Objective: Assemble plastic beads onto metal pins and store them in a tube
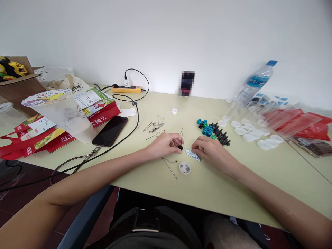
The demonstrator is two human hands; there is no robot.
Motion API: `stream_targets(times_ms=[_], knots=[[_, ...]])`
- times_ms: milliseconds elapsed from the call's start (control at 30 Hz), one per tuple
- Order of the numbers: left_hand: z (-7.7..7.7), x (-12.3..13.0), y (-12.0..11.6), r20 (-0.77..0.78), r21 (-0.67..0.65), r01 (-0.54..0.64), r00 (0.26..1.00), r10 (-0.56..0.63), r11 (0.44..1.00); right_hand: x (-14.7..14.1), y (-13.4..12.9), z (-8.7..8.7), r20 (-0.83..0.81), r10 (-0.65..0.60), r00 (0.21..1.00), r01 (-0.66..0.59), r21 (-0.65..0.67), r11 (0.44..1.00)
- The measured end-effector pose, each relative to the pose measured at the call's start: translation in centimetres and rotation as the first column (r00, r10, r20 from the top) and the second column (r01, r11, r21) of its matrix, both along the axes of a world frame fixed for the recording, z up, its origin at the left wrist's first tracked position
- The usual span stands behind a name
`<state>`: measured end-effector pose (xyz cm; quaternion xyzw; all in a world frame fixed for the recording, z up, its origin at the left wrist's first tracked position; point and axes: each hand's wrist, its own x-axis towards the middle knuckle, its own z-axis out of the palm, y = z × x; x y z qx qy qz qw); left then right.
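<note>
My left hand (164, 143) pinches a small black knob-like part (180, 147) just above the table. From that part a thin bent wire (182, 134) sticks up. Close by on the right, the fingertips of my right hand (211, 150) are closed at the edge of a flat row of thin metal rods (192, 154). In front of both hands lies a round white cap (185, 173) with several tiny metal pieces in it. A slim metal rod (171, 170) and a bent wire rest to its left. Several wire pieces (155, 128) are scattered behind my left hand.
Blue, green and black knobs (207, 130) cluster behind my right hand. White caps (248, 137), clear tubes and a water bottle (256, 83) stand farther right. On the left are a phone (110, 131), a plastic cup (70, 119), red packaging, a cable and a power strip (126, 89).
</note>
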<state>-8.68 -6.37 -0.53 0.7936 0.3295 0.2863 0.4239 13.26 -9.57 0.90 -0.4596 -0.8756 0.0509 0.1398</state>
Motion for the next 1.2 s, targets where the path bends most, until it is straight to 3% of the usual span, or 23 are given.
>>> stream_targets(times_ms=[200, 300, 467, 567, 633, 700, 767, 867, 933, 1033, 1200], knots=[[0.2, 0.0, -0.1, -0.056, 0.028, 0.008, 0.998, -0.006, 1.0, -0.2, -0.3, 0.0, 0.227, 0.076, 0.971, -0.121, 0.196, 0.973], [0.2, 0.0, 0.0, -0.076, 0.039, 0.019, 0.997, -0.016, 0.999, -0.1, -0.2, 0.0, 0.312, 0.086, 0.946, -0.162, 0.227, 0.96], [1.3, -0.9, 0.4, -0.138, 0.071, 0.071, 0.989, -0.061, 0.995, 0.3, 0.1, 0.8, 0.252, 0.056, 0.966, -0.099, 0.16, 0.982], [2.9, -1.8, 0.2, -0.132, 0.264, 0.002, 0.991, 0.034, 0.964, 0.5, 0.0, 1.5, 0.156, -0.014, 0.988, -0.007, 0.135, 0.991], [3.8, -2.2, -0.2, -0.106, 0.431, 0.023, 0.994, 0.026, 0.902, 0.6, -0.2, 2.1, 0.091, -0.049, 0.995, 0.037, 0.137, 0.99], [4.1, -2.2, -0.8, -0.157, 0.546, 0.152, 0.985, -0.077, 0.824, 0.7, -0.7, 2.7, 0.038, -0.031, 0.999, 0.025, 0.147, 0.989], [3.7, -1.9, -1.3, -0.294, 0.619, 0.314, 0.943, -0.158, 0.72, 0.6, -1.3, 3.4, 0.015, 0.057, 0.998, -0.059, 0.154, 0.986], [2.6, -1.1, -1.8, -0.48, 0.7, 0.473, 0.866, -0.139, 0.535, 0.3, -2.5, 4.2, 0.062, 0.215, 0.975, -0.221, 0.122, 0.968], [1.9, -0.6, -2.0, -0.527, 0.718, 0.509, 0.843, -0.107, 0.474, 0.0, -3.2, 4.4, 0.112, 0.286, 0.952, -0.298, 0.106, 0.949], [1.2, -0.2, -2.2, -0.538, 0.716, 0.514, 0.838, -0.096, 0.472, -0.4, -3.7, 4.1, 0.226, 0.318, 0.921, -0.348, 0.107, 0.931], [1.0, -0.1, -2.1, -0.514, 0.668, 0.484, 0.849, -0.119, 0.565, -0.7, -3.7, 3.2, 0.351, 0.336, 0.874, -0.393, 0.107, 0.913]])
